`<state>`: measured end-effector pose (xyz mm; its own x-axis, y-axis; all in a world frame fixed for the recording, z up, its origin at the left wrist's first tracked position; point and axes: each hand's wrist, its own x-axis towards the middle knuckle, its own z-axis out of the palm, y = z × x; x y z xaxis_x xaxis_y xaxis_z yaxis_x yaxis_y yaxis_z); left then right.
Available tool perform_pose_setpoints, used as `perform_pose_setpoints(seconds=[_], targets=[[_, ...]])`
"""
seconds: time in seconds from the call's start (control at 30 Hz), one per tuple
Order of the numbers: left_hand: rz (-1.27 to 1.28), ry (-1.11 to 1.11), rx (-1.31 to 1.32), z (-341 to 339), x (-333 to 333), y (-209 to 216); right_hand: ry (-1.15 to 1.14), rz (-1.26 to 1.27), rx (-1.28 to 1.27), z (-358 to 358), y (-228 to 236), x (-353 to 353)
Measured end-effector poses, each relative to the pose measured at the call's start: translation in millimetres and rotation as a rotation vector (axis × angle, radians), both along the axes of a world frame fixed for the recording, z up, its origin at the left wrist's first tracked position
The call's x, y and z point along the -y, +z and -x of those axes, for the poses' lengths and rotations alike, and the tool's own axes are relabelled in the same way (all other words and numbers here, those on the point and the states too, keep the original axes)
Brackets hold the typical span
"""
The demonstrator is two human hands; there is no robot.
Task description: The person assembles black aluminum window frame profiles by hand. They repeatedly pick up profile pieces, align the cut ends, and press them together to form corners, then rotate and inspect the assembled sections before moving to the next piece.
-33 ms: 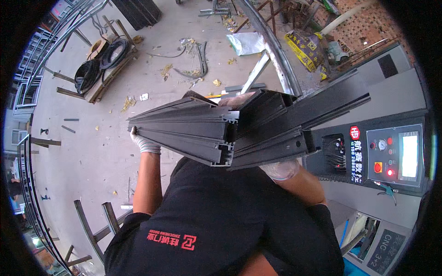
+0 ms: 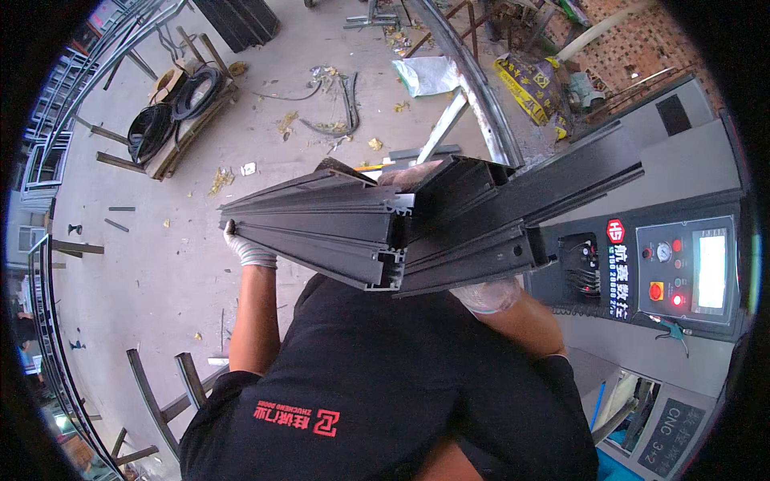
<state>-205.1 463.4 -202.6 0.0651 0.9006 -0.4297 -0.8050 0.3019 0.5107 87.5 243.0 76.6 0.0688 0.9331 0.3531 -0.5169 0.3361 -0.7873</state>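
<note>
A dark aluminium profile (image 2: 313,220) lies across in front of me, its bare silver cut end and hollow chambers facing right. My left hand (image 2: 249,247), in a white glove, is closed around its left end, thumb along the near edge. Against that cut end sits a second dark aluminium profile (image 2: 469,252), with a round hole near its right end. My right hand (image 2: 489,295), gloved too, holds this one from beneath, its fingers hidden behind the metal. Behind the profiles shows a pinkish-brown thing (image 2: 409,174) I cannot make out.
At right stands a grey machine with a control panel (image 2: 686,272), screen and lit red button. Coiled black strips (image 2: 195,92) rest on a low stand at far left. A pale metal frame leg (image 2: 443,127) and a yellow-and-dark sack (image 2: 525,88) are ahead. Scraps litter the floor.
</note>
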Motion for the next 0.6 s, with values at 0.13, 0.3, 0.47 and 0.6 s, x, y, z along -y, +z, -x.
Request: perform_pose_setpoints(seconds=[0.13, 0.3, 0.47, 0.6], targets=[[-0.001, 0.067, -0.047, -2, 1, 8, 0.019, 0.039, -0.039, 0, 5, 5], [-0.055, 0.034, 0.034, -3, -1, 8, -0.013, 0.056, -0.054, 6, 15, 9], [-0.081, 0.025, 0.008, -12, 8, 19, -0.216, 0.256, 0.051, 11, 29, 18], [-0.031, 0.031, 0.020, -19, 16, 36, -0.161, 0.001, -0.334, 12, 22, 9]])
